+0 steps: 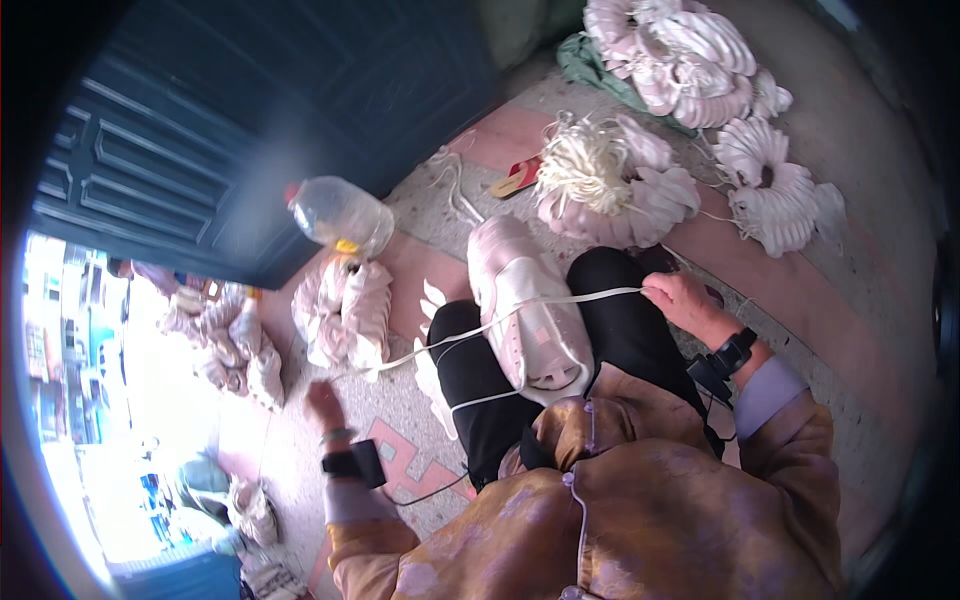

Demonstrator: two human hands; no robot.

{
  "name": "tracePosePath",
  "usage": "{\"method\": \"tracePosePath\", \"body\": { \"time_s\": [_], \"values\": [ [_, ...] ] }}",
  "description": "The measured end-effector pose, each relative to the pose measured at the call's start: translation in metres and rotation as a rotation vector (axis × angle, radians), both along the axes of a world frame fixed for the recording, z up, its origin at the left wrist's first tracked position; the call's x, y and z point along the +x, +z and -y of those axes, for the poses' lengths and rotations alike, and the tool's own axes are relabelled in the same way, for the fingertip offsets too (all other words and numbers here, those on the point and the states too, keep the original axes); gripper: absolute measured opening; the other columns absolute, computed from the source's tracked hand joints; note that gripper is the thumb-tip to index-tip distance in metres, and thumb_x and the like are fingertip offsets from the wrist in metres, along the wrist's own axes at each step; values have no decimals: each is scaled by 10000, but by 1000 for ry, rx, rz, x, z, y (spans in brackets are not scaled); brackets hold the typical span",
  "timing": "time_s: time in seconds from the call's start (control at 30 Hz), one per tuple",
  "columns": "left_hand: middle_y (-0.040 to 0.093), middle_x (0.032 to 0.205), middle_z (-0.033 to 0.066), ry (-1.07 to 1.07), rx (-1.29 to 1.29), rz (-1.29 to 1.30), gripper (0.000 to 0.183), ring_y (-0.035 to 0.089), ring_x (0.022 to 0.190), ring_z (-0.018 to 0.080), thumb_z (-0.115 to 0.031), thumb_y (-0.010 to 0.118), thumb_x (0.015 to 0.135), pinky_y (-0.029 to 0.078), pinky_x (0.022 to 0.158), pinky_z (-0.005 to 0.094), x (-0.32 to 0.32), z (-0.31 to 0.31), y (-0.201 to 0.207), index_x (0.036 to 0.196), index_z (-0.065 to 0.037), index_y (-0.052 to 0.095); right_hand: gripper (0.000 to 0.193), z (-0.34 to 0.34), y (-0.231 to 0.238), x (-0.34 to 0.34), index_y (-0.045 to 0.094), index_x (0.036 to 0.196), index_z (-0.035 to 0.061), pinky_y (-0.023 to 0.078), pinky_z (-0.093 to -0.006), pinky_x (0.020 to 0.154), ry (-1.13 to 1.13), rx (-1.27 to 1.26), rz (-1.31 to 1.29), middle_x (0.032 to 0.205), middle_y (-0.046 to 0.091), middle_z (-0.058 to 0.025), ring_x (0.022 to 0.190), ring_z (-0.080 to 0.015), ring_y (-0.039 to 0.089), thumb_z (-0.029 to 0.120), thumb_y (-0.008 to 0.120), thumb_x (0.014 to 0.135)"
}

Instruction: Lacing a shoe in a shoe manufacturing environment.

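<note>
Floor: speckled grey with pink bands (800, 310), beside a dark blue panelled door (250, 110) at 10 to 11 o'clock, taking the lap as the clock's centre.
Right fingers: at nearly 3 o'clock, the right hand (680, 300) pinches a flat white shoelace (600, 295) beside the knee, apparently to keep that side under control.
Left fingers: at 8 o'clock, the left hand (325, 402) looks curled but is blurred; I cannot tell whether it pinches the lace that runs toward it.
Shoelace: stretched across the lap between the hands, passing over the sneaker; the wide spread of the arms probably keeps it from slackening or snagging.
White sneaker upper (515, 265): at the centre, lying lengthwise between the black-trousered knees (615, 290), which seem to serve as a cradle and free both hands.
Lace hank (583, 170): cream, between 12 and 1 o'clock, heaped on nested uppers (625, 215), likely for easy reach.
Other nested uppers: at 1 o'clock (710, 50), 2 o'clock (765, 190) and 9 o'clock (345, 310), probably tucked together to save space.
Clear plastic jug (340, 215): at 10 o'clock, lying on its side near the door.
</note>
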State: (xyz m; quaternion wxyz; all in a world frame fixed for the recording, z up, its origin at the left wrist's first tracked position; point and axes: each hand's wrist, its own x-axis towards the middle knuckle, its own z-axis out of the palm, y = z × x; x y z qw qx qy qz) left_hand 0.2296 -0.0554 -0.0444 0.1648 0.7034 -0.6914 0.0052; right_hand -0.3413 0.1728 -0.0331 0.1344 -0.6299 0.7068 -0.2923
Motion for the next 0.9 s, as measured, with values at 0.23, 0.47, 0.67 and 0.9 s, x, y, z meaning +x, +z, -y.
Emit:
{"method": "tracePosePath", "body": {
  "time_s": [0.23, 0.47, 0.67, 0.9],
  "values": [
    [580, 1110, 177, -750, 136, -357, 431, 560, 1038, 323, -48, 564, 705, 444, 899, 377, -208, -56, 34, 1136, -46, 547, 104, 22, -12, -2, 522, 795, 67, 438, -419, 519, 28, -38, 14, 657, 574, -146, 631, -366, 567, 140, 592, 820],
    [621, 859, 111, -806, 200, -181, 214, 616, 739, 311, -77, 557, 758, 491, 607, 406, -231, -68, 23, 970, -66, 582, 90, 35, 0, -35, 535, 805, 50, 430, -423, 544, 76, -3, -35, 687, 566, -166, 654, -380, 551, 120, 590, 821],
    [556, 741, 32, -980, -38, -152, 178, 533, 603, 172, -203, 447, 893, 426, 520, 323, -205, -28, -6, 960, -121, 590, 96, -13, 15, -82, 563, 747, 59, 454, -430, 574, 54, 76, -174, 649, 543, -157, 653, -331, 582, 131, 544, 807],
    [564, 743, 23, -1606, -54, -599, 182, 526, 584, 162, -210, 447, 896, 420, 505, 309, -507, 112, 26, 984, -132, 586, 147, 26, 59, -99, 544, 679, 70, 451, -440, 578, 66, 79, -400, 639, 560, -143, 657, -307, 601, 178, 575, 773]
  ]
}}
